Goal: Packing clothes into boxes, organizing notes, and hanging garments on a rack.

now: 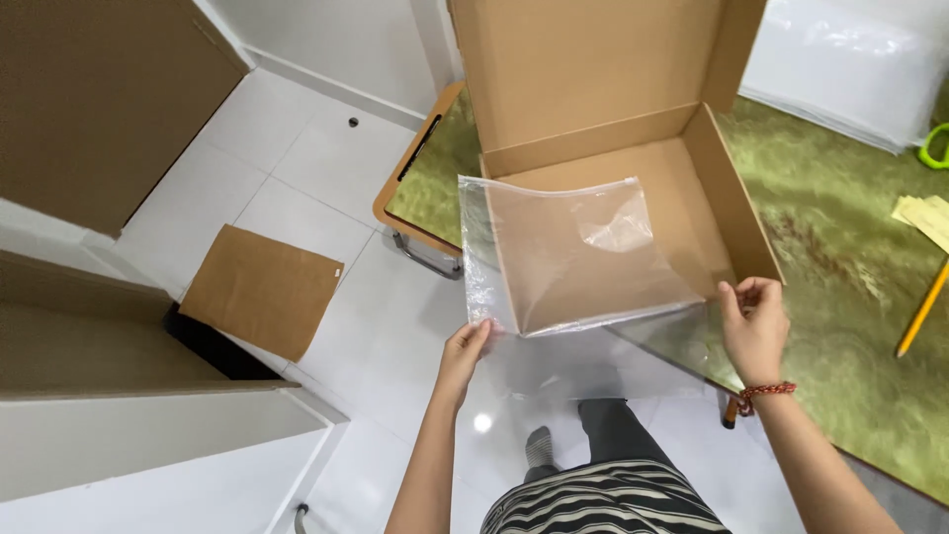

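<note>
Fingers of our left hand point(465, 348) pinched the lower left corner of a clear plastic bag point(568, 257), while our right hand point(753, 321) closed its fingertips on the bag's lower right edge, a red bracelet point(766, 394) at the wrist. We held the bag spread flat at the centre of the frame, over the front of an open cardboard box point(603, 119) that sat on a green table point(840, 297). At the right edge lay a yellow pencil point(921, 311) and yellow paper slips point(924, 218), with a stack of clear plastic point(850, 59) in the upper right. A flat piece of cardboard point(262, 289) rested on the white tiled floor point(316, 168) at left of centre.
</note>
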